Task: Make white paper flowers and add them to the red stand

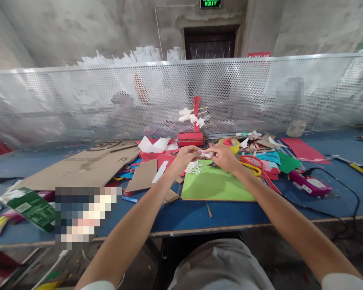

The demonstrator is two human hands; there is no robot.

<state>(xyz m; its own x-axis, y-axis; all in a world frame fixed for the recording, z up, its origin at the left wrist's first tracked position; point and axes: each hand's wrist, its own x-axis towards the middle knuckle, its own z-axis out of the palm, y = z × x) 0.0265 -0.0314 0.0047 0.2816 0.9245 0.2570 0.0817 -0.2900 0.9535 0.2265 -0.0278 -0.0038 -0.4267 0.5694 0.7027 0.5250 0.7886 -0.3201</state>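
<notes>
Between the fingertips of my left hand (188,156) and my right hand (225,158) is a small piece of white paper (206,154), pinched from both sides. Both hands are closed on it, above the far edge of a light green sheet (218,185). A bunch of thin white strips (194,167) lies on that sheet, just below my left hand. Behind my hands stands a red box (190,139) with a red upright strip (196,104) that carries white tufts and thin sticks.
Brown cardboard (78,163) lies at left, near a green box (33,207). Yellow tape (234,146), orange-and-yellow-handled scissors (252,165) and coloured scraps are at right. A purple device (311,184) trails a black cord. Perforated metal mesh (157,96) bounds the blue table's back.
</notes>
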